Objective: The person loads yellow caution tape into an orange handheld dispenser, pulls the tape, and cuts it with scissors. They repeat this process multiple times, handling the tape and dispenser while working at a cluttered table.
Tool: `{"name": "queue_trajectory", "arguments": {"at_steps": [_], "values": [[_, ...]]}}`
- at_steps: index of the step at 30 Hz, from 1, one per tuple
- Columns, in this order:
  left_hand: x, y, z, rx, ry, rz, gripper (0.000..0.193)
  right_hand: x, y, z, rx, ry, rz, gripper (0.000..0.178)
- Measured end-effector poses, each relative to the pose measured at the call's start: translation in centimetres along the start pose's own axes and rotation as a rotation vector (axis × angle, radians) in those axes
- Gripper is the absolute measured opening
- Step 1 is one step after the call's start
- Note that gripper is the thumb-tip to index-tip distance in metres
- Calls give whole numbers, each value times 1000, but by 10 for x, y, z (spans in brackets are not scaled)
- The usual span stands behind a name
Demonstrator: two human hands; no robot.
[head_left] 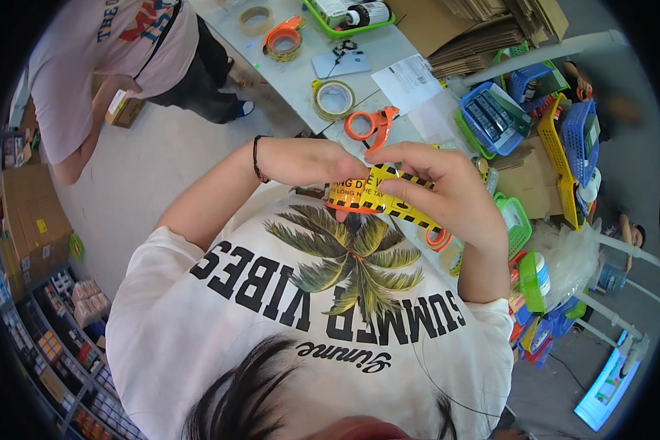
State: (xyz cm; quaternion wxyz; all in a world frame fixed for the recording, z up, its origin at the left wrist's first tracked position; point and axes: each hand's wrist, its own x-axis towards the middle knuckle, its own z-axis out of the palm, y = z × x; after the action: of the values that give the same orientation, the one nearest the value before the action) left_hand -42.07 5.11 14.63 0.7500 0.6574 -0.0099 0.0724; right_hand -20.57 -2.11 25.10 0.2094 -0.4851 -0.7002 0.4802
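Note:
In front of my chest, a roll of yellow tape [350, 192] with black stripes and print sits on an orange holder. My left hand [312, 163] is closed round it, thumb on top. A strip of the same tape [397, 194] stretches from the roll to my right hand [447, 183], which pinches it between thumb and fingers. Just beyond my hands, an orange tape dispenser [374, 128] lies on the table [290, 88]. Below my right hand, a further orange ring [438, 239] shows partly. My fingers hide part of the roll.
Tape rolls [334, 100], a phone [342, 64], a printed sheet [408, 83] and a green tray [350, 29] lie along the table. Blue baskets [494, 117] stand at the right. Another person [161, 59] stands at the far left. Shelves [73, 359] hold stock at the lower left.

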Motion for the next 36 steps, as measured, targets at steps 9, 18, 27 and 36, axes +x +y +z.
{"name": "queue_trajectory", "arguments": {"at_steps": [9,18,27,36], "values": [[-18,5,-9,13,0,-206,55,33,-2,8,-107,-148,-27,25],[-13,13,-16,50,22,-290,49,41,1,10,-126,-133,-51,23],[-9,14,-17,58,30,-336,42,41,4,9,-114,-129,-16,24],[-6,17,-19,38,26,-346,34,40,13,9,-131,-94,-65,23]]}}
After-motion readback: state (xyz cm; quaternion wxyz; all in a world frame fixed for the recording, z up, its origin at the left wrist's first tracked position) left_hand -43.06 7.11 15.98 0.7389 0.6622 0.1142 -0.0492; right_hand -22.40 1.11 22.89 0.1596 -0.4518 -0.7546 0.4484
